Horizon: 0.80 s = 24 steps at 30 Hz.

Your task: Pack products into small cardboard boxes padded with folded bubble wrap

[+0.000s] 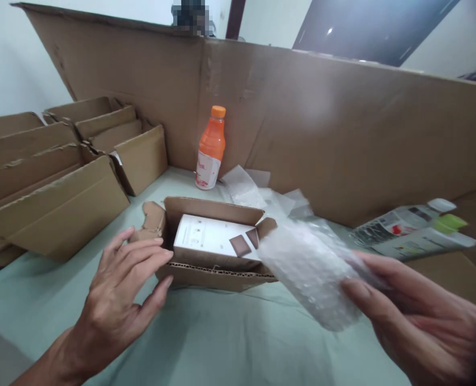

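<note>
Bubble wrap [314, 268] sits pinched in my right hand [418, 321] by the open box's [217, 279] right edge, my left hand [115, 295] loosely open at its left; moving across likely calls for clearing the flap [267, 228].

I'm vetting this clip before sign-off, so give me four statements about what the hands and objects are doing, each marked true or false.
1. The right hand holds bubble wrap. True.
2. The white box lies outside the open cardboard box. False: the white box is inside it.
3. The orange bottle stands upright behind the open cardboard box. True.
4. The left hand grips the orange bottle. False: it is at the left end of the open cardboard box.
</note>
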Tool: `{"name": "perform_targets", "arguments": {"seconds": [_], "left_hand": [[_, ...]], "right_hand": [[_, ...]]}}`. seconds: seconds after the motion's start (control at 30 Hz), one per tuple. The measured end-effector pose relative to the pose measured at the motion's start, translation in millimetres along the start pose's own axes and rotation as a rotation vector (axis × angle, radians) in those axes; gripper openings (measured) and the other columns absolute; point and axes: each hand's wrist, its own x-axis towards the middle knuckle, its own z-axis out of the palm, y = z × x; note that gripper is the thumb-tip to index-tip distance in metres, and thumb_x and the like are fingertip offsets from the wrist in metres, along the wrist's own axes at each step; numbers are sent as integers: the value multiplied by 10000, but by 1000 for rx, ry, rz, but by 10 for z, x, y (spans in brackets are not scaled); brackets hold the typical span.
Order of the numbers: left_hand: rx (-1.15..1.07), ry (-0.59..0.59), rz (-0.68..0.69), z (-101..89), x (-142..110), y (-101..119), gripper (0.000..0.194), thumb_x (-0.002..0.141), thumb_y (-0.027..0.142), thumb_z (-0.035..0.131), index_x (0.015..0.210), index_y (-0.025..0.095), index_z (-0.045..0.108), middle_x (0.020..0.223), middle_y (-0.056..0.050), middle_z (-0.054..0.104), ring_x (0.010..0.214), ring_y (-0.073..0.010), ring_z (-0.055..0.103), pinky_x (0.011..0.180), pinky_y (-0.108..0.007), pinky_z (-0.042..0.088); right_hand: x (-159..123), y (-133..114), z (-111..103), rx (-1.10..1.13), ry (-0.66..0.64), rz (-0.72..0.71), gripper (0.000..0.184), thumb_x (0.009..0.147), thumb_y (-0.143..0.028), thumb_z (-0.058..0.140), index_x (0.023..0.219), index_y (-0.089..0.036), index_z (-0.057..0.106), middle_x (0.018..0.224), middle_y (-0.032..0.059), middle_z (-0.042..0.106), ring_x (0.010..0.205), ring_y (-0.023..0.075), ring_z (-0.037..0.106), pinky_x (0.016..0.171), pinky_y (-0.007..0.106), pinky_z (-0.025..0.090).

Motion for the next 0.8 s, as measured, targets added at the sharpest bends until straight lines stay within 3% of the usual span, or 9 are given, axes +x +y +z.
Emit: {"name": "perform_targets", "arguments": {"seconds": [0.07, 0.13, 0.23, 0.4, 0.53, 0.63, 0.7, 0.8], "left_hand": [[11, 43, -26, -17, -35, -59, 361, 831, 69, 652, 1150, 232, 604, 1040, -57, 715, 1032, -242, 682, 1111, -567, 407], [7, 52, -21, -5, -57, -96, 315, 837, 40, 627, 1088, 230, 611, 985, -36, 717, 988, -220, 693, 1097, -538, 422], [-22, 31, -16, 44, -91, -105, 296, 852, 7, 585, 1070, 207, 607, 969, -34, 717, 966, -188, 694, 1107, -492, 414], [-88, 37, -1, 99, -123, -104, 287, 858, -12, 557, 1067, 175, 615, 963, -53, 708, 933, -162, 683, 1092, -440, 449], [-164, 33, 7, 103, -131, -139, 309, 850, -16, 544, 1076, 179, 621, 981, -64, 705, 949, -178, 684, 1065, -444, 505], [-197, 34, 22, 106, -141, -172, 318, 846, -20, 537, 1085, 170, 626, 998, -85, 708, 996, -200, 687, 1035, -424, 542], [-212, 39, 25, 111, -152, -189, 319, 848, -21, 532, 1084, 172, 624, 996, -85, 709, 1012, -203, 686, 1023, -407, 552], [-251, 47, 26, 119, -177, -194, 331, 856, -21, 524, 1100, 186, 610, 1002, -73, 698, 1038, -197, 674, 1025, -394, 550]], "right_hand": [[290, -309, 161, -35, -148, -179, 173, 879, -434, 679, 980, -328, 771, 757, 0, 737, 577, 148, 632, 508, 230, 501], [580, -576, 401, -37, -326, -272, 223, 916, -414, 609, 1010, -286, 765, 820, 6, 746, 617, 145, 633, 514, 230, 477], [956, -887, 848, -104, -599, -287, 246, 909, -349, 578, 998, -210, 761, 811, 9, 736, 633, 135, 616, 513, 219, 430], [1363, -1300, 1555, -469, -988, -337, 247, 876, -203, 544, 741, -137, 741, 576, 20, 629, 527, 121, 546, 482, 236, 350], [1455, -1570, 1963, -680, -982, -438, 154, 839, -206, 636, 822, -123, 765, 728, 92, 720, 746, 231, 691, 620, 292, 472], [1403, -1620, 2119, -696, -939, -457, 181, 833, -242, 687, 930, -110, 765, 878, 149, 754, 896, 294, 715, 694, 335, 512], [1362, -1563, 2111, -635, -982, -420, 232, 845, -290, 693, 978, -109, 749, 899, 144, 757, 860, 268, 717, 652, 302, 504], [1338, -1407, 1971, -426, -1016, -259, 372, 888, -302, 652, 1213, -121, 643, 863, 76, 756, 677, 162, 684, 542, 228, 457]]}}
